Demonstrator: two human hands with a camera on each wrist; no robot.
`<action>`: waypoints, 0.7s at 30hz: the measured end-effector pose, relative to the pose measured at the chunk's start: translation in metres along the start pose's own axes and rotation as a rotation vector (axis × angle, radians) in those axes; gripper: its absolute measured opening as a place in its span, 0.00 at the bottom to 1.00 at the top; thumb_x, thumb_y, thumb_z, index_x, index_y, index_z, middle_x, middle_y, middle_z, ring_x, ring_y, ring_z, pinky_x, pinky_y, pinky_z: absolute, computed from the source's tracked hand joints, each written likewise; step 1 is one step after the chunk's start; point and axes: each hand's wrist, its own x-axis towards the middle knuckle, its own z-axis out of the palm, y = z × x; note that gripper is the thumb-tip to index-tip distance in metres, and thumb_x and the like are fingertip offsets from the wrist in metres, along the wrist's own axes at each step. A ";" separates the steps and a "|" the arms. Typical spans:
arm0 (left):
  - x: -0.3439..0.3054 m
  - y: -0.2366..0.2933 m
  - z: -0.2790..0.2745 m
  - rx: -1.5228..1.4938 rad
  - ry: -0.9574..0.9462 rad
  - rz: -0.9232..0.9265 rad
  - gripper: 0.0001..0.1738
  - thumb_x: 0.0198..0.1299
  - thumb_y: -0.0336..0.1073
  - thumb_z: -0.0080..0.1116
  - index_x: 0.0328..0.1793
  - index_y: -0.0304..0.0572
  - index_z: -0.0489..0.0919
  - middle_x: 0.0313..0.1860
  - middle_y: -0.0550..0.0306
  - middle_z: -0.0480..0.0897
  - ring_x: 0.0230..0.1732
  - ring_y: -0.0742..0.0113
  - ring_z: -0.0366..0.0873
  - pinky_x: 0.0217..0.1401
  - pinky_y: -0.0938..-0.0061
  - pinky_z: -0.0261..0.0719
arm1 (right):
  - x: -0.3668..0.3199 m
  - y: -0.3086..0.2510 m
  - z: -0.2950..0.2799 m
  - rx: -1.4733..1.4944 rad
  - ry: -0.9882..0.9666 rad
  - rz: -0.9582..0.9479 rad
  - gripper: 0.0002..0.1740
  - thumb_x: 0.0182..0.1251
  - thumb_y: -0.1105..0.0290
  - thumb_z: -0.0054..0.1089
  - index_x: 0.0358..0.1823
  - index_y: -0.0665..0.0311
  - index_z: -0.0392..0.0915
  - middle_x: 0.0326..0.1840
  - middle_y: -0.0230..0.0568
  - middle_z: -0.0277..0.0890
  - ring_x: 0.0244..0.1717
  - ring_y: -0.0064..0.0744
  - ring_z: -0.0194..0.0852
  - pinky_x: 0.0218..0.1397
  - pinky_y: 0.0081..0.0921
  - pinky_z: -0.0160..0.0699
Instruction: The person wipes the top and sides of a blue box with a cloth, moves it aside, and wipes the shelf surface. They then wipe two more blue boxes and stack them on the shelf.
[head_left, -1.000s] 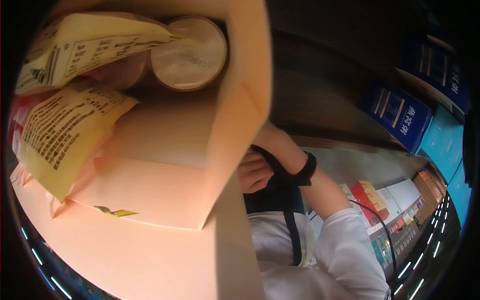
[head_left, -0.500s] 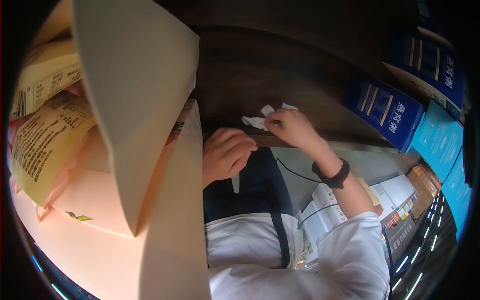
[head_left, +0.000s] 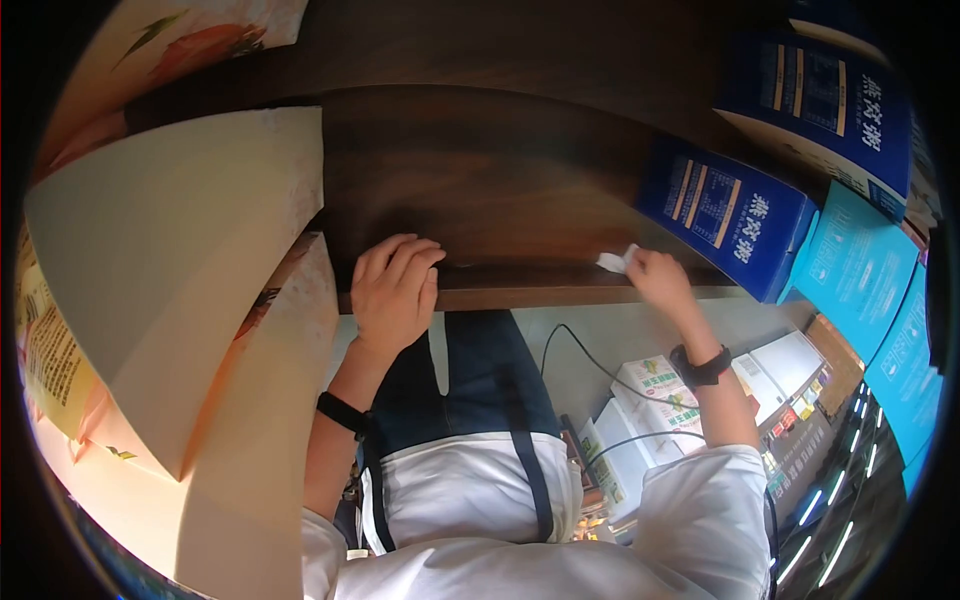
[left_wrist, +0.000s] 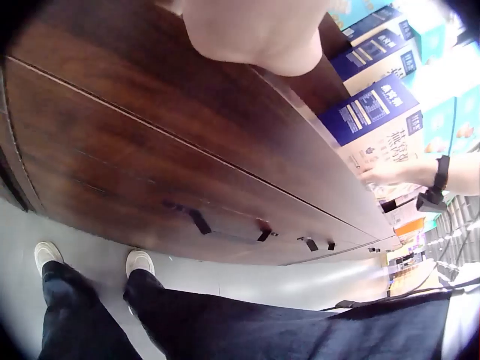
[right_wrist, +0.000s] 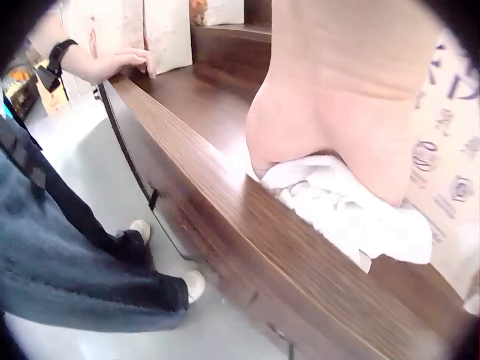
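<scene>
My right hand (head_left: pixel 662 285) pinches a crumpled white cloth (head_left: pixel 614 262) at the front edge of a dark wooden shelf (head_left: pixel 480 190). Up close in the right wrist view, the cloth (right_wrist: pixel 337 202) bunches out beneath the fingers, against the wood. My left hand (head_left: pixel 392 295) rests on the same front edge further left, fingers loosely extended and holding nothing. Beside it stand large pale paper bags (head_left: pixel 190 230). A dark blue box (head_left: pixel 730 215) with white lettering stands just beyond my right hand.
More blue boxes (head_left: pixel 830 110) and light teal boxes (head_left: pixel 850 270) line the right side. Drawers with dark handles (left_wrist: pixel 199 221) are below the shelf edge. A black cable (head_left: pixel 575 340) hangs near my waist, and white cartons (head_left: pixel 650 395) are behind on the right.
The bags that filled the left of the head view have shifted away left, baring more shelf. My hands have moved apart; the right one carried the cloth rightward, towards the blue boxes.
</scene>
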 end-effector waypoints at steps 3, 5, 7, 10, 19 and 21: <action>-0.001 -0.001 0.002 0.017 0.008 0.009 0.09 0.54 0.29 0.53 0.41 0.45 0.79 0.43 0.61 0.82 0.50 0.58 0.77 0.52 0.65 0.70 | -0.013 0.055 -0.009 -0.045 0.045 0.060 0.18 0.55 0.59 0.51 0.33 0.65 0.82 0.35 0.55 0.79 0.41 0.55 0.77 0.47 0.44 0.76; -0.001 0.000 0.002 0.038 0.009 0.016 0.09 0.53 0.29 0.53 0.40 0.46 0.79 0.42 0.61 0.82 0.50 0.58 0.77 0.51 0.65 0.69 | -0.024 0.090 -0.010 -0.180 0.172 0.086 0.17 0.58 0.60 0.50 0.36 0.64 0.82 0.37 0.54 0.79 0.39 0.53 0.78 0.45 0.44 0.76; -0.002 0.000 0.003 0.052 0.001 0.022 0.08 0.53 0.30 0.54 0.40 0.46 0.79 0.42 0.62 0.82 0.50 0.60 0.77 0.52 0.66 0.70 | -0.033 0.106 -0.008 -0.048 0.352 0.020 0.14 0.58 0.62 0.51 0.33 0.64 0.81 0.36 0.53 0.79 0.40 0.53 0.77 0.46 0.44 0.75; -0.003 -0.001 0.002 0.072 -0.017 0.025 0.08 0.53 0.32 0.55 0.40 0.48 0.79 0.43 0.64 0.81 0.50 0.61 0.77 0.52 0.67 0.70 | -0.016 0.123 0.010 0.081 0.491 -0.096 0.11 0.57 0.65 0.52 0.31 0.64 0.79 0.36 0.53 0.78 0.42 0.53 0.76 0.47 0.43 0.73; -0.001 0.002 0.002 0.055 -0.029 0.015 0.10 0.57 0.32 0.49 0.43 0.42 0.78 0.44 0.57 0.81 0.51 0.55 0.76 0.54 0.63 0.68 | 0.020 0.077 0.020 -0.259 0.299 -0.185 0.13 0.59 0.62 0.53 0.33 0.64 0.78 0.31 0.51 0.78 0.36 0.54 0.77 0.44 0.45 0.73; -0.001 0.001 0.001 0.059 -0.020 0.016 0.11 0.58 0.33 0.48 0.44 0.42 0.78 0.45 0.57 0.81 0.52 0.54 0.75 0.55 0.63 0.68 | 0.018 0.066 0.017 -0.249 0.160 -0.131 0.13 0.61 0.60 0.53 0.35 0.63 0.77 0.29 0.50 0.78 0.34 0.53 0.77 0.41 0.45 0.75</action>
